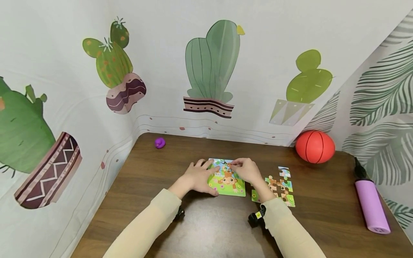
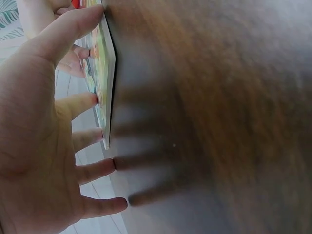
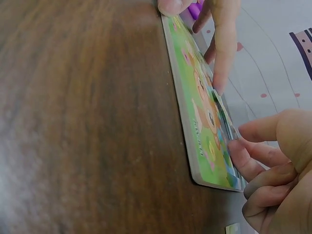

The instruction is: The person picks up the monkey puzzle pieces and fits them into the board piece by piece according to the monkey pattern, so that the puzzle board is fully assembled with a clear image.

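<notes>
The left hand (image 1: 200, 177) is spread wide over the left side of a picture board (image 1: 227, 191), its thumb at the near corner and a couple of fingers reaching onto the picture, while the outer fingers fan past the edge over the surface (image 1: 200, 229). The board lies flat between the two hands, showing a cartoon monkey on green grass with flowers. The right hand (image 1: 247, 171) is narrow, thumb and fingertips pinching a thin puzzle piece (image 3: 225, 113) at the far part of the board; the piece sits tilted, close to a left fingertip. Whether it is seated anywhere, I can't tell.

Just beside the right wrist, on its outer side, lies a cluster of loose pieces (image 1: 287, 187), partly covered by the forearm. Beyond the left hand, well apart, sits a little purple duck (image 1: 159, 143). Past the right hand, farther out, rests a red ball (image 1: 315, 147), and well to the right of that hand lies a lilac pump (image 1: 371, 206).
</notes>
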Motion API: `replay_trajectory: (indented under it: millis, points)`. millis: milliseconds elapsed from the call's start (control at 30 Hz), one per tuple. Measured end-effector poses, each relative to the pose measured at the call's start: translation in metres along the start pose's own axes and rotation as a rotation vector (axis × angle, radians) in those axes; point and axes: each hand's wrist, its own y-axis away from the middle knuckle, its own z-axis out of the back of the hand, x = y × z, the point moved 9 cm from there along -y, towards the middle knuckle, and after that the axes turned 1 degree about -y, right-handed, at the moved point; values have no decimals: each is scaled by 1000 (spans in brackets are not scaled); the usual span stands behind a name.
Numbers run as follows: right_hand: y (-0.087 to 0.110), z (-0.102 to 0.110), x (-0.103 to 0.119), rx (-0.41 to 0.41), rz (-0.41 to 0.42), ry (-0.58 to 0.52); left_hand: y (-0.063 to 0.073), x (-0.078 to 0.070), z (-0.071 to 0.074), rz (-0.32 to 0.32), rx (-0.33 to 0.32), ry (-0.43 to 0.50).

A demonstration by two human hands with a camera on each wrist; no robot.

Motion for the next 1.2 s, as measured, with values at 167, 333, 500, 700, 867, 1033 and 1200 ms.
replay_trajectory:
  millis: [167,333,500,700,867,1033,1200]
  points:
    - [0,1,-2,10,5,-4,-1,-1,0,-13,1,-10]
    - [3,12,-7,-15,11,4,-2,-10,4,-63,-3,-37]
    - [10,29,-11,-45,34,43,-4,-16,7,-73,-17,-40]
    - [20,54,-24,-85,14,91,-4,-19,5,-55,-3,-32]
    - [28,80,-37,-147,13,144,-4,-21,4,-60,-4,-35]
    - [38,103,-52,-190,0,172,-4,-24,5,-60,-11,-31]
    - [48,121,-72,-222,-46,193,-5,-25,4,-52,-8,-24]
